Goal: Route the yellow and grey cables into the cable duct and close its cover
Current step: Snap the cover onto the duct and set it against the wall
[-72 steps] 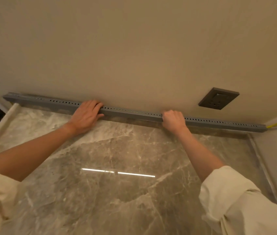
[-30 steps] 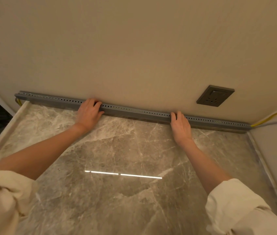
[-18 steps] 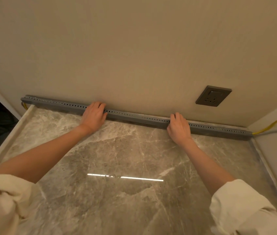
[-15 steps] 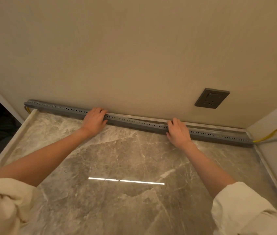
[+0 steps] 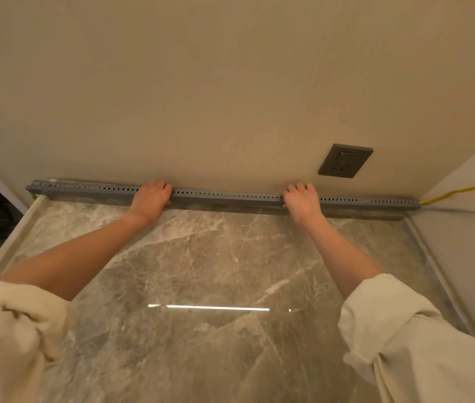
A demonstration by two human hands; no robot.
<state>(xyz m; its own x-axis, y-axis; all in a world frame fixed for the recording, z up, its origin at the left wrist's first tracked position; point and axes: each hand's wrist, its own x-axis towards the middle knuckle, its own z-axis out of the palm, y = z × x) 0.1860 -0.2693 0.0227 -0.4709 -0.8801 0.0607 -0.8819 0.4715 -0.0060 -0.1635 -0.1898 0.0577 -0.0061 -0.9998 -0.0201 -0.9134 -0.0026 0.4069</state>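
A long grey slotted cable duct (image 5: 224,195) lies along the foot of the beige wall, at the back edge of the marble top. My left hand (image 5: 151,199) grips it left of centre, fingers curled over its top. My right hand (image 5: 301,200) grips it right of centre the same way. A yellow cable (image 5: 460,191) leaves the duct's right end and runs up along the side wall. Just below it a grey cable (image 5: 463,211) runs off to the right. A bit of yellow shows under the duct's left end (image 5: 34,196). The cables inside the duct are hidden.
A dark grey wall socket (image 5: 345,160) sits above the duct at the right. The marble top (image 5: 207,274) has a raised pale rim on the left (image 5: 12,239) and right sides. A white side wall (image 5: 469,257) closes the right. Dark space lies beyond the left edge.
Both hands have curled over the duct, from lying flatter on it. The duct now sits level and tight against the wall. The view has shifted slightly.
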